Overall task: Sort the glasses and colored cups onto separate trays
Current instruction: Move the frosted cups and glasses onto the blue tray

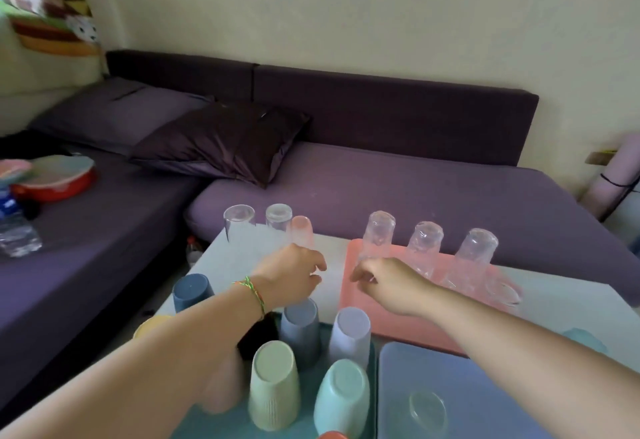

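Done: three upturned clear glasses (424, 248) are standing on the pink tray (356, 314), centre right; pastel plastic cups (273, 386) are sitting on the teal tray (221, 428), bottom centre.
Remaining: three loose clear glasses (278, 218) are waiting on the white table (242, 251), top centre.
Hands: your left hand (291, 275) and right hand (384, 282) are hovering mid-frame, fingers curled; whether either is gripping anything cannot be told.

Bottom edge cuts off an orange cup (331, 435) — the left forearm (180, 345) hides most of a yellow cup (151, 325) and a pink cup (221, 393); fingertips of the left hand (291, 277) hidden
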